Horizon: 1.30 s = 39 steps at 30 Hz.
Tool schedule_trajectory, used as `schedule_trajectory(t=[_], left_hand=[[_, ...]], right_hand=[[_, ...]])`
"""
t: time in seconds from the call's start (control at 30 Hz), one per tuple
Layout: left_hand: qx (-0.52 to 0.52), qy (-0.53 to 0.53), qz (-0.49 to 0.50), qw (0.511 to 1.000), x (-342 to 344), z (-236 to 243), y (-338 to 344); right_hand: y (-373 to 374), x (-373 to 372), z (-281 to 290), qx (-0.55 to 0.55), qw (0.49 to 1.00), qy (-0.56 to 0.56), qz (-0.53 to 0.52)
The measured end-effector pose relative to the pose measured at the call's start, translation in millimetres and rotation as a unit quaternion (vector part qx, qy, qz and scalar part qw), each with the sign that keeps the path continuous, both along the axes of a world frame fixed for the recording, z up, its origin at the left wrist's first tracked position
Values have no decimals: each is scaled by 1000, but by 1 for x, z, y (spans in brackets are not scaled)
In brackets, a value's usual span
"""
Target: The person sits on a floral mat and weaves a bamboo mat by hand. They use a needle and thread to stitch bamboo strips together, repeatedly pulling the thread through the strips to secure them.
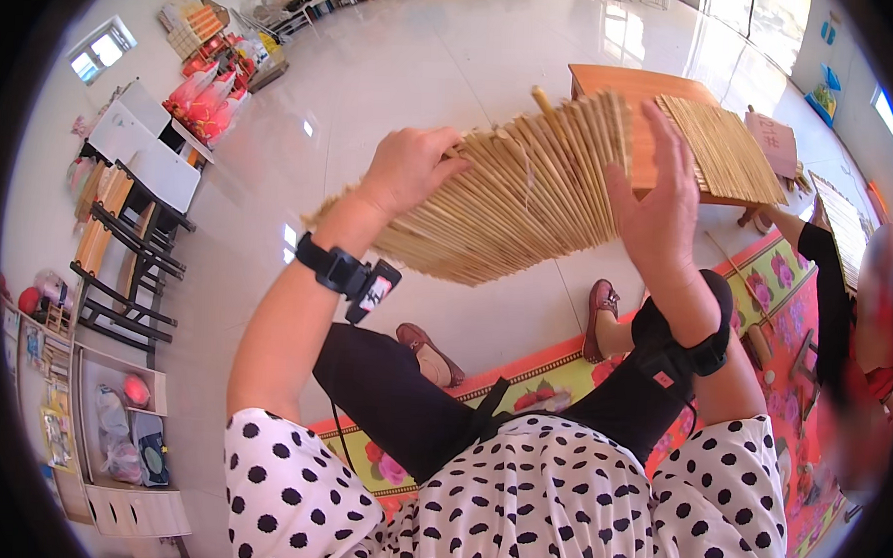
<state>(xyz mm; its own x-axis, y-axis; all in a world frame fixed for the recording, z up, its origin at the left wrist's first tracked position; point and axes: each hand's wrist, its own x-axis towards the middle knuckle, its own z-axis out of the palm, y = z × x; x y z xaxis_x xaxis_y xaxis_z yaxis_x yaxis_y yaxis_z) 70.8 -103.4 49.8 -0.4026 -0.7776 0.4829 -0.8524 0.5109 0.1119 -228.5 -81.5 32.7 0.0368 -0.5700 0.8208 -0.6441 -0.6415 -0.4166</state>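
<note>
A mat of straw-coloured reed stalks (508,207), bound side by side, is held up in front of me above my knees. Its stalks fan out toward the right, and one thicker stalk sticks up past the top edge. My left hand (411,170) is closed on the mat's upper left edge, thumb and fingers pinching it. At the mat's right end, my right hand (656,208) is raised with fingers stretched upward and thumb apart. Its palm side faces the stalk ends; whether it touches them I cannot tell.
A low wooden table (611,83) bears another reed mat (722,146) and a pink sheet (772,143). At the right a partly blurred person sits near a further mat (842,229). A flowered floor covering (551,391) lies under my feet, with tools on it. Folded furniture (123,238) lines the left.
</note>
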Motion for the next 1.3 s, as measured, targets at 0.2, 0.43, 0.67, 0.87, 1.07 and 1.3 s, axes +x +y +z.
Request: schedule_trajectory(t=[0.2,0.43,0.67,0.87,1.07,1.3], left_hand=[[71,161,174,969,8,-39,12],[103,359,252,893,7,-92,24],[105,463,285,832,-6,-129,41],[94,522,268,804,-19,-135,52],[84,501,295,809,-23,-137,63],[165,417,184,875,-68,-99,74]], right_hand=[[18,28,-14,134,980,-7,149],[35,31,-23,157,969,-25,191],[36,45,-39,193,952,-54,229],[36,45,-54,202,946,-56,247],[30,38,-66,231,939,-70,245],[16,29,-71,230,942,-84,231]])
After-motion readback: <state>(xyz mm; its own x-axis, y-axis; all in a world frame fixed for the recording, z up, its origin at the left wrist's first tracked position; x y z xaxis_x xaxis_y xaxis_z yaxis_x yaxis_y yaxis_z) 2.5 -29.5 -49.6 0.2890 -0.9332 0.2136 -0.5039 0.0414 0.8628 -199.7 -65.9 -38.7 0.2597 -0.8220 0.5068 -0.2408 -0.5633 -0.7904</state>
